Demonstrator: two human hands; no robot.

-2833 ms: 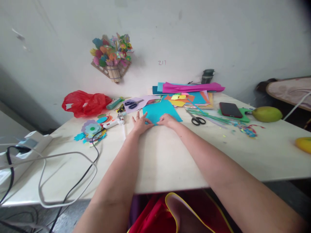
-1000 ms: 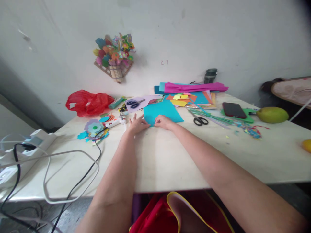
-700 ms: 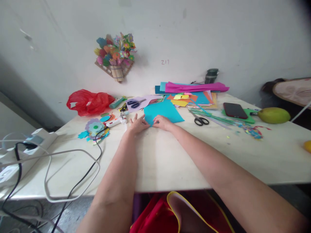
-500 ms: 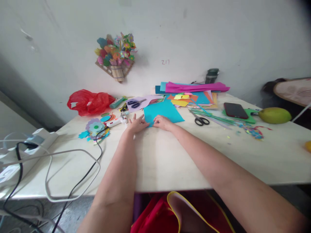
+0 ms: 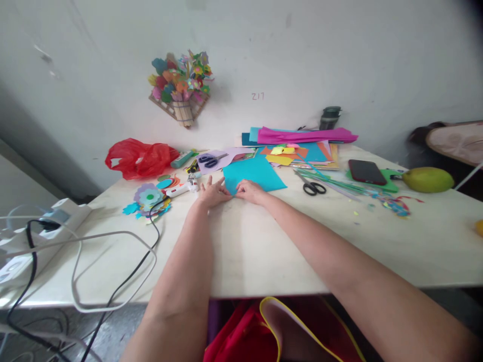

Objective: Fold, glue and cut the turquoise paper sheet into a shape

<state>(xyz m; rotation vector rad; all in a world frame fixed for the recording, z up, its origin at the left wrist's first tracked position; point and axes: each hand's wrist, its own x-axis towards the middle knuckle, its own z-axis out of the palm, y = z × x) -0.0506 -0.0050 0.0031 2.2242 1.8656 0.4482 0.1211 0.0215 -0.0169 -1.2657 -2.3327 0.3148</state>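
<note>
A turquoise paper sheet [image 5: 253, 172] lies flat on the white table [image 5: 264, 241], far from me. My left hand [image 5: 212, 193] rests with fingers spread at the sheet's near left corner, fingertips touching its edge. My right hand [image 5: 248, 191] lies beside it, fingers curled and pinching the sheet's near edge. The two hands almost touch each other.
Black scissors [image 5: 310, 186] lie right of the sheet, purple-handled scissors [image 5: 209, 160] behind it. A glue gun [image 5: 180, 189], paper flowers [image 5: 148, 199], red bag [image 5: 138, 157], coloured paper stack [image 5: 298, 146], phone [image 5: 367, 172], green fruit [image 5: 427, 179] and cables [image 5: 94, 261] crowd the table.
My right hand has slid left along the sheet's near edge until it sits close to my left hand. The view has drifted slightly.
</note>
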